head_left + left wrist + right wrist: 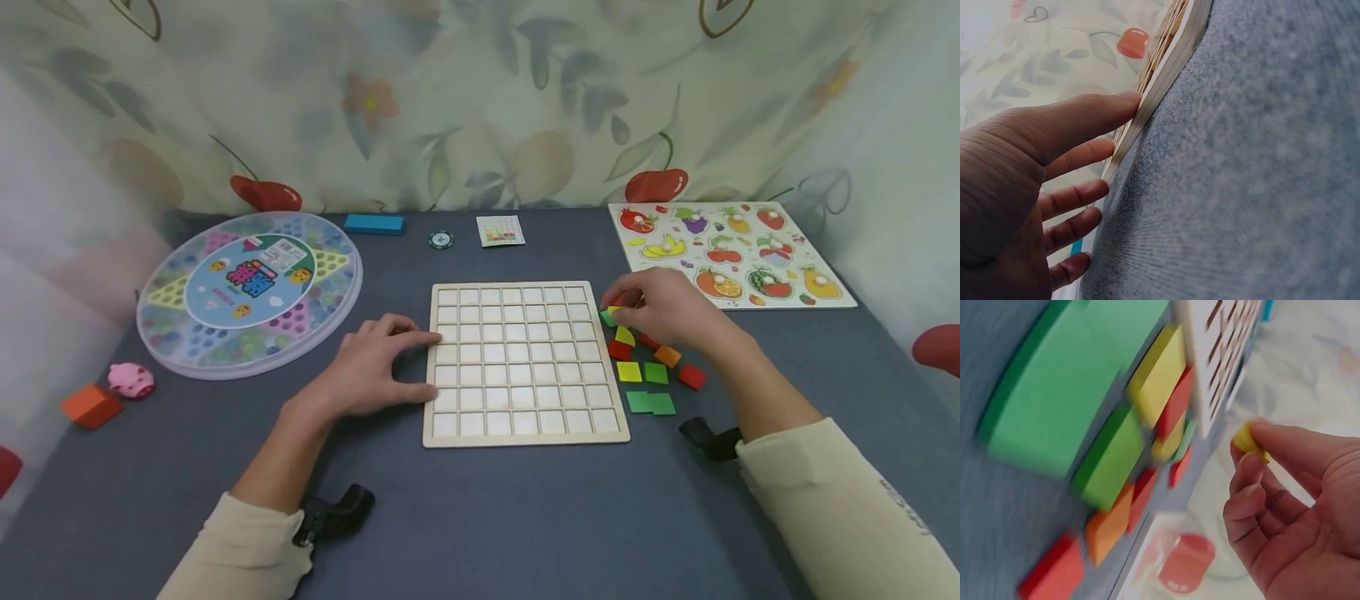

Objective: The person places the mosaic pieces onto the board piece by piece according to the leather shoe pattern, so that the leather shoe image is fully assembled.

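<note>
A wooden grid board (525, 362) with rows of pale square cells lies flat in the middle of the table. My left hand (371, 367) touches its left edge with thumb and index fingertip, fingers spread; the left wrist view shows the thumb (1104, 112) against the wooden side. At the board's upper right corner, my right hand (667, 307) pinches a small yellow tile (1247, 444) between thumb and fingers, raised off the table. Below that hand lie loose tiles: a yellow tile (629, 372), a green tile (656, 372), an orange tile (667, 356), a red tile (692, 377) and several others.
A round game box (337, 308) stands at the left, near a pink pig figure (131, 380) and an orange block (92, 407). Along the back lie a blue block (374, 224), a round chip (441, 240), a small card (500, 231) and a fruit picture board (660, 221).
</note>
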### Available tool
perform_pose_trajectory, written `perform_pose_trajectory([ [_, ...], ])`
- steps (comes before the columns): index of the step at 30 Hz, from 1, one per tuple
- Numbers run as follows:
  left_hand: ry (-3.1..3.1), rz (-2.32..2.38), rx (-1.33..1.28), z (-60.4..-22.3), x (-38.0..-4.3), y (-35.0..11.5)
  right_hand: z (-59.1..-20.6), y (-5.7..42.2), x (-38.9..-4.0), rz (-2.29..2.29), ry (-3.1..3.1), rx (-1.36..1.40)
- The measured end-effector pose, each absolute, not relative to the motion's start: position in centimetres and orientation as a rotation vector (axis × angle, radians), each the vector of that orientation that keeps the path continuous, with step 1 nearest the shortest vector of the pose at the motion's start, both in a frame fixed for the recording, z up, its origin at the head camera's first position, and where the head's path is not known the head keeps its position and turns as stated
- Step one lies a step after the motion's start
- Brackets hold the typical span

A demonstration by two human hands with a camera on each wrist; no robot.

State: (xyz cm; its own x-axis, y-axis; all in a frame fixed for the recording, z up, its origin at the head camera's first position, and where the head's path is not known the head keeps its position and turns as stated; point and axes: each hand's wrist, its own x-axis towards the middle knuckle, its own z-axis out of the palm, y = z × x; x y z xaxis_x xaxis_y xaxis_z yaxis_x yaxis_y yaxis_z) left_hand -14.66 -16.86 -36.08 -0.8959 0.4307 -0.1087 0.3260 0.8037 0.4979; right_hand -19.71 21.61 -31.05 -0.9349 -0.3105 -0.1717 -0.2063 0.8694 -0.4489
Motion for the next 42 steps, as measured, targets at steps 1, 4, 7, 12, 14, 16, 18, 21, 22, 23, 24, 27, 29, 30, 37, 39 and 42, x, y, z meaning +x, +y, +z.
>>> perform_pose_trajectory([
  [1, 2.774, 0.710, 0.590, -36.1, -14.6, -16.9, -31.0, 21.1, -19.6, -0.674, 2.787, -0.382],
  [4, 2.773, 0.714, 0.592, -36.1, -14.6, -17.0, -31.0, 19.5, -19.3, -0.773, 2.737, -0.352],
  [7, 2.777, 0.716, 0.592, -36.1, -14.5, -17.0, -31.0, 17.9, -19.4, -0.885, 2.668, -0.366],
  [12, 2.782, 0.711, 0.591, -36.1, -14.6, -16.9, -31.1, 15.3, -19.8, -1.068, 2.506, -0.387],
  [14, 2.786, 0.706, 0.595, -36.0, -14.7, -16.8, -31.3, 14.4, -20.0, -1.129, 2.443, -0.384],
  [16, 2.791, 0.699, 0.593, -36.0, -14.7, -16.7, -31.4, 13.3, -20.1, -1.178, 2.388, -0.371],
  [18, 2.795, 0.698, 0.586, -35.9, -14.7, -16.7, -31.6, 12.1, -20.2, -1.207, 2.350, -0.377],
  [21, 2.800, 0.704, 0.573, -36.0, -14.6, -16.8, -31.9, 10.3, -20.3, -1.193, 2.334, -0.398],
  [22, 2.801, 0.709, 0.572, -36.1, -14.6, -16.8, -31.9, 9.7, -20.3, -1.177, 2.337, -0.405],
  [23, 2.802, 0.714, 0.574, -36.1, -14.6, -16.9, -32.0, 9.3, -20.3, -1.154, 2.346, -0.414],
  [24, 2.802, 0.719, 0.576, -36.2, -14.6, -16.9, -32.1, 8.8, -20.3, -1.133, 2.352, -0.418],
  [27, 2.803, 0.725, 0.588, -36.3, -14.6, -16.8, -32.2, 7.8, -20.4, -1.077, 2.361, -0.424],
  [29, 2.800, 0.727, 0.589, -36.4, -14.6, -16.8, -32.4, 7.3, -20.5, -1.034, 2.366, -0.431],
  [30, 2.796, 0.728, 0.588, -36.4, -14.6, -16.7, -32.5, 7.2, -20.5, -1.017, 2.366, -0.432],
  [37, 2.787, 0.728, 0.575, -36.4, -14.7, -16.7, -32.9, 6.8, -20.7, -0.975, 2.348, -0.477],
  [39, 2.787, 0.729, 0.568, -36.4, -14.6, -16.7, -32.9, 6.7, -20.7, -0.975, 2.343, -0.497],
  [42, 2.787, 0.735, 0.561, -36.3, -14.6, -16.8, -33.0, 6.6, -20.8, -0.962, 2.344, -0.509],
])
